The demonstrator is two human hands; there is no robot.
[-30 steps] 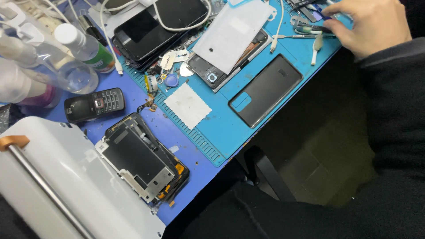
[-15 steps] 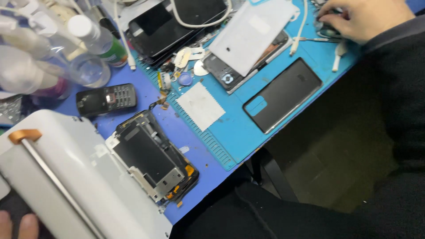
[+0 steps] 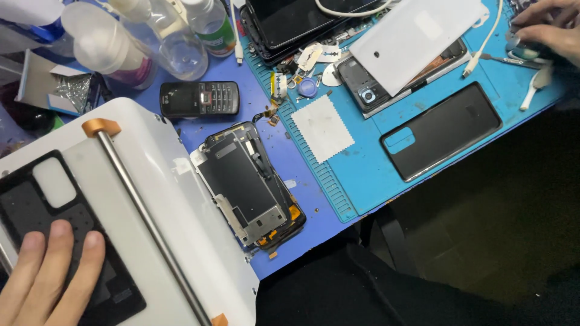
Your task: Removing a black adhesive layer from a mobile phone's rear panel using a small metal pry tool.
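Left hand [image 3: 48, 278] fingers are lying flat, pressed together on the black pad [image 3: 66, 241] of the white machine [image 3: 163, 199]. The opened phone [image 3: 251, 184] is sitting just beside the machine. Right hand [image 3: 544, 27] is curling over small tools, grip unclear.

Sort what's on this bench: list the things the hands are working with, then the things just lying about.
In hand:
- left hand on the black pad of the white machine
- right hand on small tools at the blue mat

Lying about:
- opened phone frame
- keypad phone
- black back cover
- white cloth
- clear bottles
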